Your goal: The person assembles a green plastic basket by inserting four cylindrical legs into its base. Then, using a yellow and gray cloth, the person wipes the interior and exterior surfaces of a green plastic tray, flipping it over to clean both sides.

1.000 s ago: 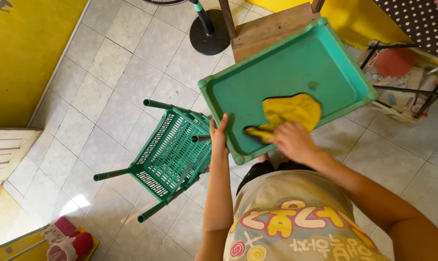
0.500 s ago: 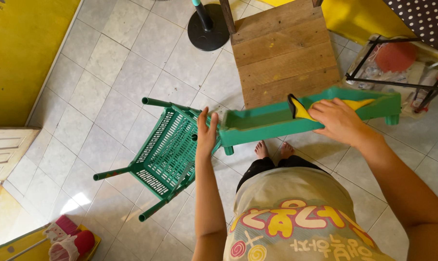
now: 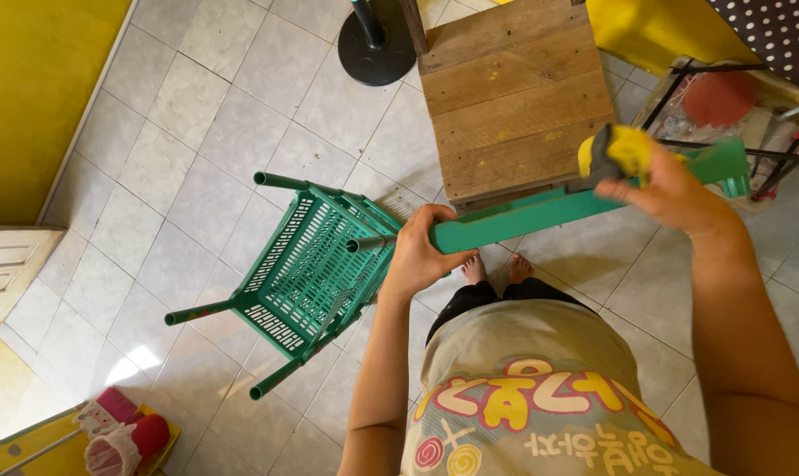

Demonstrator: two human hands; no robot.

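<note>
A home: tiled floor (image 3: 223, 132), wooden stool (image 3: 505, 88), toys (image 3: 122, 436).

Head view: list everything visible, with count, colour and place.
Green plastic tray: one, seen edge-on, held between both hands.
Yellow cloth: one, bunched in the right hand at the tray's upper edge.
Green slatted plastic rack: one, tipped on the grey tiled floor, left of the tray.
Wooden plank stool: one, brown, behind the tray.
Black round stand base: one, top centre.
Yellow wall: left.
Pink toy: one, bottom left.
Bare feet: two, under the tray.
Left hand: grips the tray's left end.
Right hand: holds the cloth.
</note>
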